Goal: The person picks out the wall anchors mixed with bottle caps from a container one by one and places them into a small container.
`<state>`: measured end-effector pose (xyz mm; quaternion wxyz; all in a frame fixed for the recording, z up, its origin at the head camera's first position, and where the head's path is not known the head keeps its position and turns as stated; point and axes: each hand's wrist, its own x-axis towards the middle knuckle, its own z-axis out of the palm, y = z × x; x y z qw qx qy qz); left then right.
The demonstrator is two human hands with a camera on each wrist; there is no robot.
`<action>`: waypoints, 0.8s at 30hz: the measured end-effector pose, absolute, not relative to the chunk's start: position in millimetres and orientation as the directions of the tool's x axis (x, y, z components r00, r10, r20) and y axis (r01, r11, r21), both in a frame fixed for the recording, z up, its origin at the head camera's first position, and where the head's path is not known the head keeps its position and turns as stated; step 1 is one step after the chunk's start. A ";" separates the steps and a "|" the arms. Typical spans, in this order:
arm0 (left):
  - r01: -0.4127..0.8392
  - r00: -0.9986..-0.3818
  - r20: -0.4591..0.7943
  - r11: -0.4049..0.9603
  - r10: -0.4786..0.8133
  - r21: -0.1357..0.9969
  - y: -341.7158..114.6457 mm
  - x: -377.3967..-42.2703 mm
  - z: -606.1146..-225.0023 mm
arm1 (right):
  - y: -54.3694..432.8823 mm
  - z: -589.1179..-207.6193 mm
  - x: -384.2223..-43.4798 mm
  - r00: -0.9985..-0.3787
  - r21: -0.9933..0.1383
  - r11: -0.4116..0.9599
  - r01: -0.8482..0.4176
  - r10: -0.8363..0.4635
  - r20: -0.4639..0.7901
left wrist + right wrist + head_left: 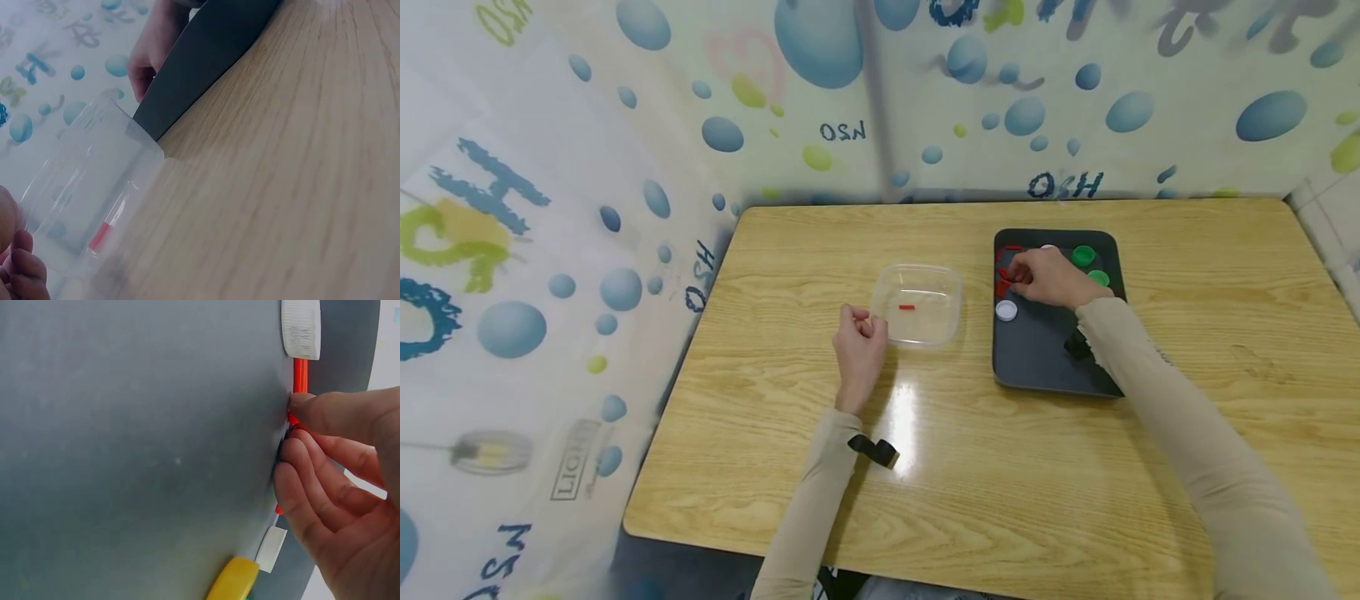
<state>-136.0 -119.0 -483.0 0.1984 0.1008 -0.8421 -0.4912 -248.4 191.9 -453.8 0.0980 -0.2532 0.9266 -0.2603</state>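
Observation:
My left hand [859, 354] is at the left rim of a clear plastic container [957, 304], thumb and fingers pinching its edge. A short red stick [907, 307] lies on the container's bottom; the left wrist view shows this red stick [100, 237] through the wall. Over the left side of a dark grey tray [1037, 367], my right hand [1051, 279] pinches a small red stick [292, 417] between thumb and fingertips, which hide part of it. More red pieces [1011, 247] lie along the tray's left edge beside that hand.
In the tray are a white bottle cap [1006, 311] near its left edge and green caps [1083, 256] towards the back right. A yellow cap [234, 578] shows in the right wrist view. The wooden table [790, 283] meets a patterned curtain [955, 158] at the back.

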 end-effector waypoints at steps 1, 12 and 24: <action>0.026 -0.901 0.235 0.495 -0.365 0.869 -119.0 -136.1 -482.9 | 191.7 -454.0 -248.4 -0.854 -0.529 0.739 -0.418 -0.519 -0.050; 0.034 -0.898 0.248 0.505 -0.363 0.863 -120.1 -135.9 -483.8 | 188.9 -453.8 -248.3 -0.869 -0.516 0.764 -0.387 -0.490 -0.074; 0.032 -0.898 0.249 0.511 -0.362 0.859 -119.3 -136.3 -483.8 | 185.5 -456.7 -247.6 -0.857 -0.473 0.774 -0.420 -0.510 -0.073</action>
